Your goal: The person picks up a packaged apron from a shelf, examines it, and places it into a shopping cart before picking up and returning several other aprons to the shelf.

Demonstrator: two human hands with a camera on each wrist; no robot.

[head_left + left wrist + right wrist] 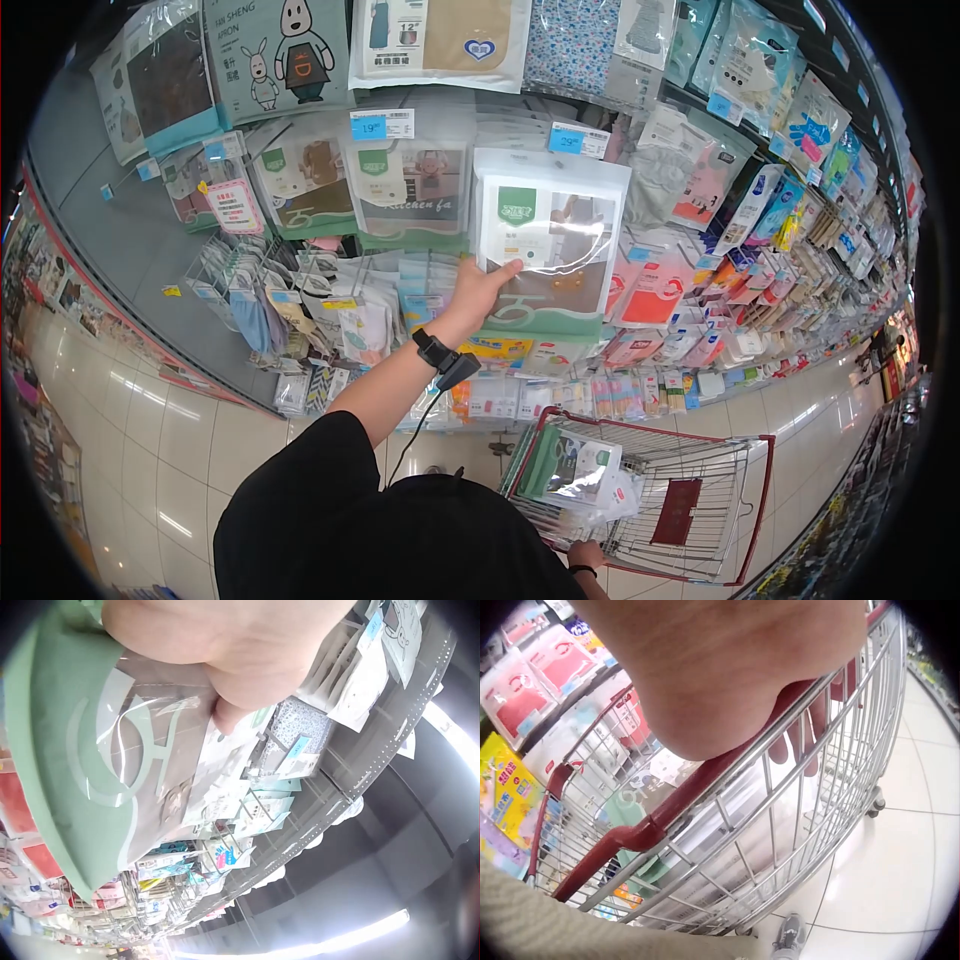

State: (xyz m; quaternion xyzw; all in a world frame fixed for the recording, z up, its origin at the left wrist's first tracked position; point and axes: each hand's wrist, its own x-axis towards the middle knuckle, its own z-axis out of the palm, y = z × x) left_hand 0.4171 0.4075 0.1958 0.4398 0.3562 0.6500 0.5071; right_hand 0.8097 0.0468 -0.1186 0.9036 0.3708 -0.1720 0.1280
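My left hand (pixel 484 292) pinches the lower left side of a packaged apron (pixel 560 290), thumb across its front and the other fingers hidden behind it. The flat pack is clear plastic with a white top, a green label and a green wavy bottom. It stands upright before the hanging rack, below a blue price tag (pixel 579 139). In the left wrist view its green end (pixel 56 750) spreads beside the hand. My right hand (pixel 727 682) grips the red rail (pixel 694 787) of the shopping cart, its fingers hanging over the inner side.
In the cart (pixel 690 450) lies a similar green-and-white pack (pixel 575 468) with white plastic beside it. Similar packs (pixel 410 190) hang left of the held one. Pink packs (pixel 655 290) hang to the right. Below are small socks-like items (pixel 255 318) on hooks. Tiled floor (pixel 210 420) runs along the shelf.
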